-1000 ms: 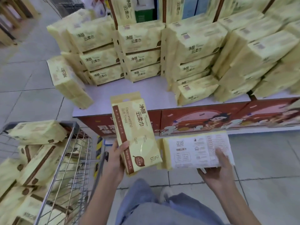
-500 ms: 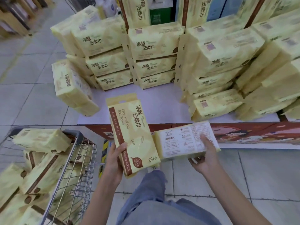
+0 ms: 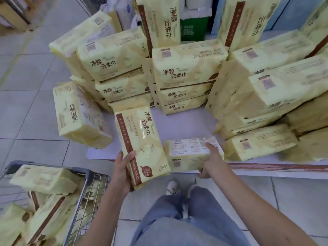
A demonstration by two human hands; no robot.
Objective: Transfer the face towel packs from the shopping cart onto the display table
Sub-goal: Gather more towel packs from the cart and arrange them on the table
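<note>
LEFT: left hand [image 3: 122,173] grips the lower end of a pale-yellow plastic face towel pack with brown stripe [image 3: 142,144], printed "净颜云柔巾", "Face-washing Soft Towel", "Soft" | RIGHT: right hand [image 3: 212,160] grips a second yellow pack [image 3: 188,153], white back label up, fine print unreadable | WHERE: both at the front edge of the white display table [image 3: 186,125] | AROUND: stacked same-brand packs [image 3: 186,68] crowd behind and right; grey wire shopping cart [image 3: 88,176] at left holds more

Head-worn view, forward and downward
</note>
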